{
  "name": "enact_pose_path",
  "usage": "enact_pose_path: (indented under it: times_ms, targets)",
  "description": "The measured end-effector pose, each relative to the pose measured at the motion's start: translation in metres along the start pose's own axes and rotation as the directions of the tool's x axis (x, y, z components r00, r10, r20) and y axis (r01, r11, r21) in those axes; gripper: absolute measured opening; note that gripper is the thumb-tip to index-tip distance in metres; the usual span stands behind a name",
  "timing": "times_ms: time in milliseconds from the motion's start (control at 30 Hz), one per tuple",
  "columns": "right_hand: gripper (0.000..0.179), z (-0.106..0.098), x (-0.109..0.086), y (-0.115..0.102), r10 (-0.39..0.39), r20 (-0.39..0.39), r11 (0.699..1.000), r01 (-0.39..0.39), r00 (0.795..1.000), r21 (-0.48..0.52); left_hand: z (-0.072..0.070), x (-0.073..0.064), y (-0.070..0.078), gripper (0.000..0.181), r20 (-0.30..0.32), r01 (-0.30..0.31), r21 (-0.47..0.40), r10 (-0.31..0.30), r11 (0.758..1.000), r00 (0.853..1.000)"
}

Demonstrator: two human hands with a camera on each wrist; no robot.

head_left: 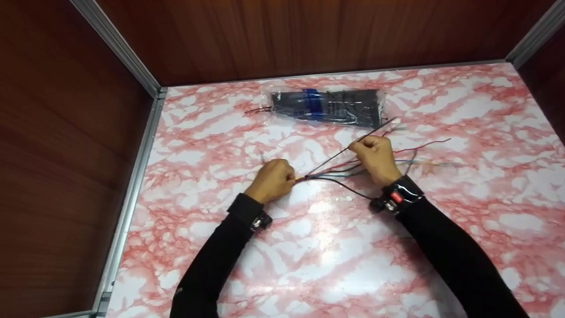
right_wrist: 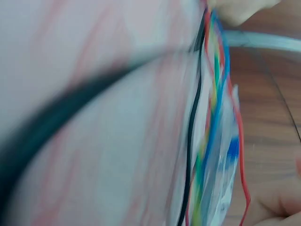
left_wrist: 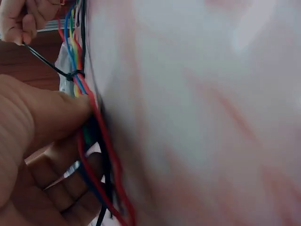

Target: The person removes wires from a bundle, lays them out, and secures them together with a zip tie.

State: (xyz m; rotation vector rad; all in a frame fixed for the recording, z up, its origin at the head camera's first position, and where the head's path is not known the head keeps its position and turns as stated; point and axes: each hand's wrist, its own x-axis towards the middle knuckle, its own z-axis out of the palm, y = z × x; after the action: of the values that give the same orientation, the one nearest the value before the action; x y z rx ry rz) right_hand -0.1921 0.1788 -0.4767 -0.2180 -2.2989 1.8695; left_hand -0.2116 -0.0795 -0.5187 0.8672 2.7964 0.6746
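Observation:
My left hand [head_left: 273, 179] pinches a bundle of thin coloured wires [left_wrist: 105, 134], red, blue, yellow, green and black, between thumb and fingers. Just beyond the thumb, a black cable tie [left_wrist: 74, 74] is looped round the bundle. Up and to the right, my right hand [head_left: 377, 159] pinches the long tail of that tie, which runs straight and taut from the loop. Past the loop the wires [head_left: 340, 169] fan out to the right beneath the right hand. One black wire [head_left: 344, 185] curves down toward the right wrist.
A clear plastic bag [head_left: 353, 106] of black cable ties with a blue band lies at the back of the marbled red-and-white table [head_left: 282, 265]. Brown wood panels [head_left: 331, 39] with metal edging [head_left: 132, 176] stand behind and at both sides.

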Motion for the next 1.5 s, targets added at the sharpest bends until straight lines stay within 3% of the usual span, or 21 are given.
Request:
enact_pose_path:
  times_ms: [167, 333, 400, 467, 500, 533, 633, 667, 833, 900, 933, 1000, 1200, 1267, 1367, 1500]
  targets:
    - [0.021, -0.01, 0.006, -0.004, 0.047, 0.119, 0.999, -0.047, 0.992, -0.003, -0.003, 0.013, 0.023, 0.01, 0.117, -0.035, 0.058, 0.028, 0.998, 0.993]
    - [0.014, -0.005, 0.003, -0.002, 0.077, 0.245, 0.997, -0.074, 0.966, -0.019, 0.01, 0.02, 0.035, 0.024, 0.1, -0.105, 0.203, 0.086, 0.974, 0.991]
    - [0.013, -0.001, 0.001, 0.005, 0.032, 0.323, 0.994, 0.003, 0.946, -0.109, 0.015, 0.023, 0.035, 0.014, 0.075, -0.139, 0.261, 0.124, 0.955, 0.989]
    - [0.019, 0.004, 0.0, 0.018, -0.06, 0.416, 0.955, 0.174, 0.907, -0.241, 0.016, 0.024, 0.034, 0.007, 0.05, -0.151, 0.256, 0.143, 0.955, 0.988]
    - [0.024, 0.007, 0.0, 0.023, -0.109, 0.465, 0.906, 0.281, 0.879, -0.318, 0.014, 0.024, 0.033, 0.005, 0.042, -0.149, 0.237, 0.143, 0.96, 0.989]
    - [0.028, 0.01, -0.002, 0.029, -0.152, 0.506, 0.837, 0.383, 0.849, -0.39, 0.012, 0.023, 0.032, 0.005, 0.04, -0.142, 0.217, 0.137, 0.966, 0.99]
    - [0.034, 0.017, -0.007, 0.04, -0.223, 0.592, 0.612, 0.584, 0.774, -0.533, 0.008, 0.018, 0.028, 0.006, 0.057, -0.105, 0.165, 0.097, 0.981, 0.994]
    - [0.032, 0.019, -0.01, 0.04, -0.233, 0.609, 0.547, 0.62, 0.759, -0.563, 0.007, 0.017, 0.027, 0.006, 0.069, -0.095, 0.16, 0.085, 0.983, 0.994]
    - [0.013, 0.027, -0.017, 0.044, -0.317, 0.615, 0.283, 0.691, 0.722, -0.665, 0.012, 0.013, 0.024, 0.012, 0.103, -0.097, 0.179, 0.08, 0.979, 0.991]
    - [0.015, 0.029, -0.017, 0.045, -0.352, 0.62, 0.206, 0.704, 0.702, -0.68, 0.012, 0.012, 0.023, 0.014, 0.091, -0.096, 0.173, 0.081, 0.98, 0.993]
    - [0.016, 0.029, -0.016, 0.045, -0.362, 0.625, 0.187, 0.711, 0.691, -0.678, 0.011, 0.011, 0.022, 0.015, 0.081, -0.095, 0.167, 0.082, 0.981, 0.993]
    - [0.018, 0.026, -0.016, 0.046, -0.365, 0.636, 0.176, 0.721, 0.68, -0.67, 0.008, 0.01, 0.019, 0.016, 0.064, -0.092, 0.149, 0.083, 0.985, 0.995]
    - [0.02, -0.001, -0.007, 0.049, -0.27, 0.621, 0.315, 0.677, 0.736, -0.665, -0.003, 0.009, 0.0, 0.015, 0.001, -0.076, 0.119, 0.076, 0.99, 0.997]
    - [0.023, -0.011, -0.004, 0.052, -0.244, 0.621, 0.338, 0.666, 0.745, -0.665, -0.005, 0.008, -0.006, 0.015, -0.004, -0.072, 0.111, 0.073, 0.991, 0.997]
    - [0.028, -0.024, 0.001, 0.057, -0.232, 0.617, 0.341, 0.657, 0.752, -0.672, -0.008, 0.007, -0.013, 0.015, -0.002, -0.052, 0.106, 0.053, 0.993, 0.999]
    - [0.032, -0.036, 0.006, 0.062, -0.248, 0.601, 0.296, 0.65, 0.76, -0.7, -0.01, 0.005, -0.015, 0.016, 0.009, -0.033, 0.104, 0.032, 0.994, 0.999]
